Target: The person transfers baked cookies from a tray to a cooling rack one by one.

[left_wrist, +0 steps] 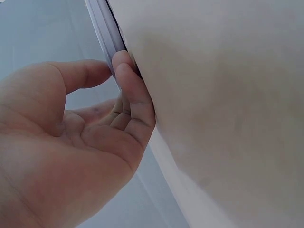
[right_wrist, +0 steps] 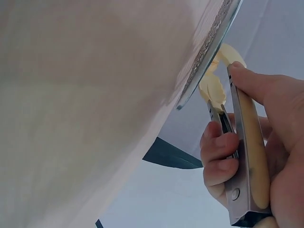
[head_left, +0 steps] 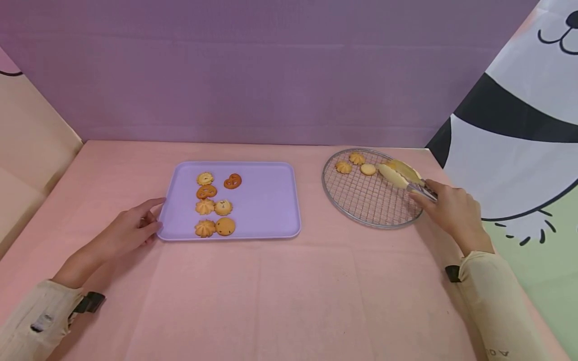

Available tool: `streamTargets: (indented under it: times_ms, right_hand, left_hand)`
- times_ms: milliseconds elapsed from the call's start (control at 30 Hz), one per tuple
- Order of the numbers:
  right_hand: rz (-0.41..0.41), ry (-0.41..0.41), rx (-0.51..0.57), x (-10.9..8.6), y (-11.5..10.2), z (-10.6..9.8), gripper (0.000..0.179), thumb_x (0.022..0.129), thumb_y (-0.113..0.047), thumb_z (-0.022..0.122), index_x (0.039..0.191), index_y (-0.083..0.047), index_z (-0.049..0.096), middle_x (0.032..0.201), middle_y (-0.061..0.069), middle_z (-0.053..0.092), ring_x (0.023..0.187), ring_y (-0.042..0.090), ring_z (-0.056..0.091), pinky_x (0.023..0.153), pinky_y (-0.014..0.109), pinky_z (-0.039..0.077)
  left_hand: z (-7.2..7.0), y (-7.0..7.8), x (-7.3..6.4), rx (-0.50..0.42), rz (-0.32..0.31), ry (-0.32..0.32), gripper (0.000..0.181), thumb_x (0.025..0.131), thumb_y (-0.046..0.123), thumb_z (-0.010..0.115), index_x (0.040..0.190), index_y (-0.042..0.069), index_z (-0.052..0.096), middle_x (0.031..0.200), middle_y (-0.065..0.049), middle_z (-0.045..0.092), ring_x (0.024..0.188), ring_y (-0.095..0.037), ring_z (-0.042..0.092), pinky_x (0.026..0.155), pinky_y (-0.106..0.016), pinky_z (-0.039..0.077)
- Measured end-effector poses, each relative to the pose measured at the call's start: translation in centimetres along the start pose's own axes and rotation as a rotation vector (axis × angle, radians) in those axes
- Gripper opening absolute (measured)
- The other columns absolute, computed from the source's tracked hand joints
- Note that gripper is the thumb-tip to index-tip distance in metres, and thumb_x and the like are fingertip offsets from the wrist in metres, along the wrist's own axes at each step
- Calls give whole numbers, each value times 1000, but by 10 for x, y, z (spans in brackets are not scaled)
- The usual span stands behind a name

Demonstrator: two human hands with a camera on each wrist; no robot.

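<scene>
My left hand holds the left rim of a lilac tray; in the left wrist view its thumb and curled fingers meet at the rim. Several cookies lie in the tray's left half, among them a pretzel-shaped cookie and a round dotted cookie. My right hand grips metal tongs with cream scalloped tips. Those tips are over a round wire rack, and a golden cookie partly shows between them; whether they pinch it I cannot tell.
Two flower-shaped cookies and a plain round cookie lie on the rack, left of the tongs. A pink cloth covers the table. A purple backdrop rises behind it, and a printed panel stands along the right side.
</scene>
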State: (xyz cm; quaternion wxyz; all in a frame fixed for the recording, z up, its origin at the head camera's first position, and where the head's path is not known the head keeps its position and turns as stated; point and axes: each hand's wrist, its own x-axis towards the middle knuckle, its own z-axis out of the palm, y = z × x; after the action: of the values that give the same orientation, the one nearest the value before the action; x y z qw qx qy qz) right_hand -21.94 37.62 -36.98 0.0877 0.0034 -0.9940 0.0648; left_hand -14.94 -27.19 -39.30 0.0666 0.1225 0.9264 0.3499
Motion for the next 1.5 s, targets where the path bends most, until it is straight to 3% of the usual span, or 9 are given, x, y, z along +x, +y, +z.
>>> streamTargets:
  times_ms: [667, 1100, 1400, 1500]
  right_hand:
    - [16, -32, -18, -3, -3, -4, 78, 77, -67, 47, 127, -8, 49, 100, 26, 58, 66, 31, 47, 42, 33, 31]
    - [11, 3, -13, -4, -7, -15, 82, 75, -71, 44, 130, -9, 46, 94, 25, 59, 60, 28, 44, 40, 32, 29]
    - [-61, 19, -27, -5, -30, -19, 79, 76, -70, 43, 130, -12, 46, 100, 21, 61, 68, 31, 52, 45, 38, 37]
    - [-114, 58, -40, -7, -43, -17, 77, 76, -69, 44, 130, -13, 48, 93, 21, 62, 67, 30, 53, 45, 40, 37]
  left_hand:
    - [-1, 3, -2, 9, -27, -8, 53, 87, 6, 54, 135, 2, 31, 78, -8, 53, 58, -12, 51, 51, -22, 44]
    - [0, 2, -2, 2, -18, -6, 52, 88, 6, 53, 135, 3, 32, 77, -8, 53, 58, -13, 51, 51, -22, 44]
    - [1, -1, 0, -5, -7, -5, 53, 87, 4, 53, 135, 4, 32, 75, -7, 54, 56, -12, 51, 50, -22, 44]
    - [1, -1, 0, 0, -2, -1, 52, 87, 4, 54, 135, 4, 32, 75, -7, 54, 55, -12, 51, 49, -22, 44]
